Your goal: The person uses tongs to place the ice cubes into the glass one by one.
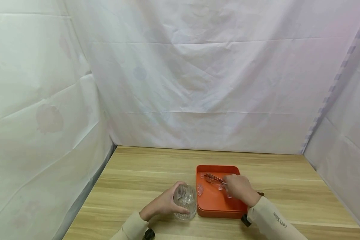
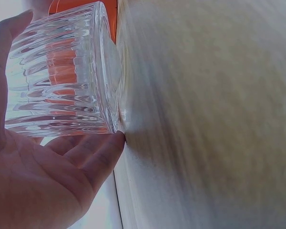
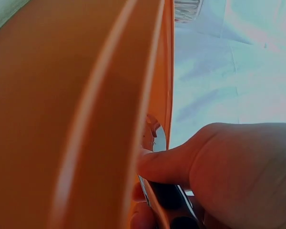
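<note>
A clear ribbed glass [image 1: 187,204] stands upright on the table, and my left hand [image 1: 166,202] curves round its left side. In the left wrist view the thumb lies along one side of the glass [image 2: 57,76], with fingers on the other side near its base. My right hand [image 1: 239,189] grips a pair of metal tongs [image 1: 215,179], reaching over the right side of an orange tray [image 1: 213,214]. Dark insets show on the tongs' handle [image 3: 168,196] in the right wrist view. The tongs' tips point to the far left, low inside the tray, among small clear pieces [image 1: 200,190].
The tray stands right beside the glass, its raised rim all around. Wood-grain table [image 1: 150,163] extends behind and to both sides. A white cloth [image 1: 192,83] hangs behind the table, with more cloth at left and right.
</note>
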Motion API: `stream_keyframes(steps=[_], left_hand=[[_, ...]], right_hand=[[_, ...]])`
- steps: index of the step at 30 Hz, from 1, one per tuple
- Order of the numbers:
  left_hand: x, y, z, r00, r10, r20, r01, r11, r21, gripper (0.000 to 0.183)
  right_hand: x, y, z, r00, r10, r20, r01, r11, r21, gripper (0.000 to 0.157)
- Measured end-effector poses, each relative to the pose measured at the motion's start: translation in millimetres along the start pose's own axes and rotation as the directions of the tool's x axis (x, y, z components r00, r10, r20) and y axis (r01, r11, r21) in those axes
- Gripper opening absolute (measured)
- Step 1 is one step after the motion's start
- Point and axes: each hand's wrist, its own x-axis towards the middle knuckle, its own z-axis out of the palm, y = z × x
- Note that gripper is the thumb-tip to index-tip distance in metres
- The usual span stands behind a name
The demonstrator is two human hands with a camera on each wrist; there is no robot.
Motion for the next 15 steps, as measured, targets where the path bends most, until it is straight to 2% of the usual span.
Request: stream_keyframes(steps=[9,15], left_hand=[[0.4,-0.1,0.3,1.0,0.009,-0.001,-0.009,1.0,0.0,0.094],[0.4,-0.1,0.6,1.0,0.011,0.002,-0.011,1.0,0.01,0.094]], right_hand=[[-0.5,1.9,5.7,0.999,-0.021,-0.05,0.019,0.999,-0.044,0.014],[-3.3,2.3,3.3,0.993,-0.032,-0.118,0.031,0.999,-0.01,0.019]])
